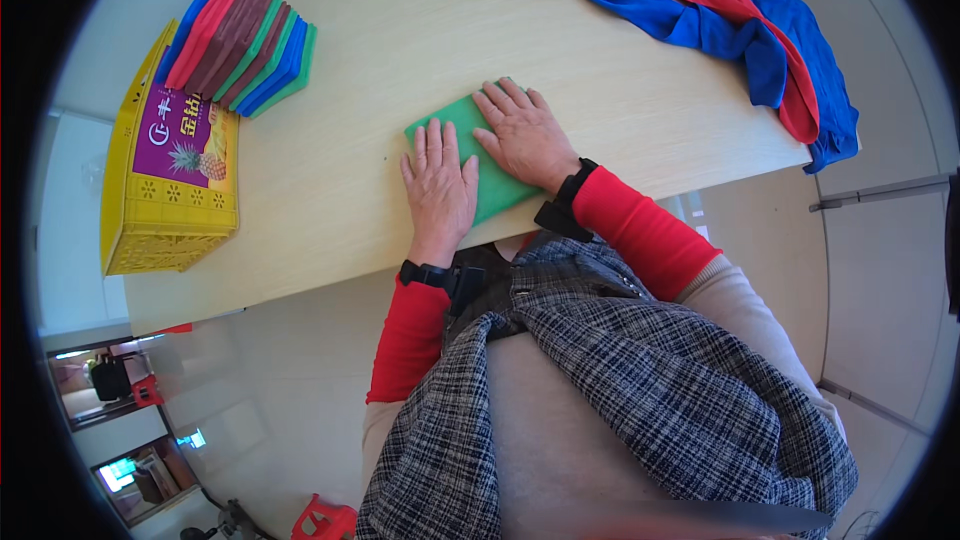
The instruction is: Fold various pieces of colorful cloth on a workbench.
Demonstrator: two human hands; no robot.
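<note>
A green folded cloth (498, 196) lies flat on the pale wooden table (330, 190) near its front edge. My left hand (439, 190) rests palm down on its left side, fingers stretched out. Over the upper right part of the cloth, my right hand (526, 138) lies flat too, fingers apart and pointing up and left. Both hands press on the cloth without gripping it, and they cover much of it.
A yellow basket (165, 252) stands at the table's left, with a row of folded blue, red, brown and green cloths (245, 45) at its top. Loose blue cloth (655, 10) and red cloth (785, 75) are heaped at the right, hanging over the edge.
</note>
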